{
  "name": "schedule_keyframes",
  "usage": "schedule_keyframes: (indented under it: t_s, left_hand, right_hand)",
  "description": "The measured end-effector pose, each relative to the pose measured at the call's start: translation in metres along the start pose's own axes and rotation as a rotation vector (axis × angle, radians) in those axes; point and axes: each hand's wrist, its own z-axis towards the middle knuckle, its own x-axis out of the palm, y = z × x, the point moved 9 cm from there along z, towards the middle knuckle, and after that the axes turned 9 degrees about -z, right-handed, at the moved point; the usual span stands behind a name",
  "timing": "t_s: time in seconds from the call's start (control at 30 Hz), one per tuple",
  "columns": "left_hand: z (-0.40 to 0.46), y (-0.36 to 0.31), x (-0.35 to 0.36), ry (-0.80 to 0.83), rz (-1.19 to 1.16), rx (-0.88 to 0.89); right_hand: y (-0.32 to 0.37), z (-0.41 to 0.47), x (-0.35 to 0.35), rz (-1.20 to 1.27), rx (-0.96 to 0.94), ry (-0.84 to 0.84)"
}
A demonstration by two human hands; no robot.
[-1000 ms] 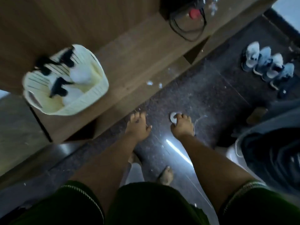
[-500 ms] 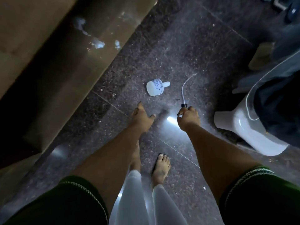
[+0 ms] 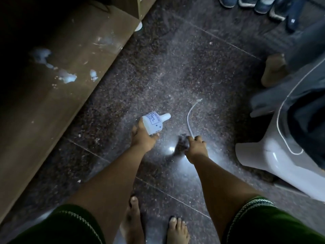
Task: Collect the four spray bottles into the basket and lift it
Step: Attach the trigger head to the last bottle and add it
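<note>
The left hand (image 3: 143,138) grips the capless white bottle (image 3: 153,123) just above the floor (image 3: 202,71) — the right hand (image 3: 195,147) at three o'clock pinches its black spray head (image 3: 182,142), tube (image 3: 190,118) trailing.

Home interior, dim: speckled granite floor tiles (image 3: 175,71), shoes (image 3: 263,4) lined at far edge, wooden furniture (image 3: 52,95) left, bare feet (image 3: 177,229).

The black sprayer head (image 3: 182,144) in the right hand (image 3: 196,149) is motion-blurred — shape unreadable. Shoes (image 3: 260,4) far beyond both hands are cropped by the top edge.
</note>
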Motion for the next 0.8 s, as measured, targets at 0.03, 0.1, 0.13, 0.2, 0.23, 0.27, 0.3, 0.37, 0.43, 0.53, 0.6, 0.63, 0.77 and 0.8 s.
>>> schedule_keyframes:
  t_s: [0.03, 0.1, 0.13, 0.2, 0.23, 0.27, 0.3, 0.37, 0.43, 0.53, 0.6, 0.63, 0.77, 0.8]
  left_hand:
    - [0.007, 0.003, 0.001, -0.005, 0.01, 0.0]
    - [0.022, 0.004, 0.003, -0.014, 0.017, 0.001]
    - [0.029, 0.003, 0.003, -0.014, 0.025, 0.004]
    - [0.04, 0.001, 0.004, 0.004, 0.063, 0.031]
    - [0.044, -0.002, 0.007, 0.025, 0.098, 0.058]
    - [0.047, -0.004, 0.011, 0.049, 0.136, 0.086]
    - [0.049, -0.006, 0.015, 0.07, 0.167, 0.109]
    - [0.051, -0.005, 0.024, 0.099, 0.217, 0.135]
    - [0.052, -0.001, 0.033, 0.128, 0.264, 0.146]
    - [0.051, -0.002, 0.038, 0.148, 0.239, 0.153]
    - [0.048, -0.009, 0.033, 0.141, 0.143, 0.147]
    - [0.045, -0.013, 0.027, 0.129, 0.066, 0.12]
    - [0.02, -0.03, -0.011, 0.043, -0.289, -0.075]
    - [0.01, -0.035, -0.02, 0.05, -0.364, -0.127]
  right_hand:
    - [-0.002, 0.005, 0.006, 0.009, 0.009, 0.011]
    - [-0.006, 0.013, 0.016, 0.031, 0.023, 0.022]
    - [-0.009, 0.017, 0.02, 0.05, 0.033, 0.025]
    - [-0.014, 0.025, 0.026, 0.101, 0.054, 0.037]
    - [-0.017, 0.029, 0.03, 0.121, 0.066, 0.051]
    - [-0.019, 0.032, 0.034, 0.128, 0.073, 0.062]
    - [-0.021, 0.035, 0.038, 0.132, 0.081, 0.077]
    - [-0.023, 0.039, 0.045, 0.148, 0.1, 0.095]
    - [-0.023, 0.039, 0.049, 0.181, 0.113, 0.106]
    - [-0.007, 0.035, 0.039, 0.27, 0.041, 0.101]
    - [0.012, 0.029, 0.012, 0.444, -0.016, 0.055]
    - [0.021, 0.026, -0.007, 0.512, -0.036, 0.014]
    - [0.053, -0.001, -0.085, 0.65, -0.12, -0.091]
    - [0.059, -0.009, -0.098, 0.703, -0.123, -0.062]
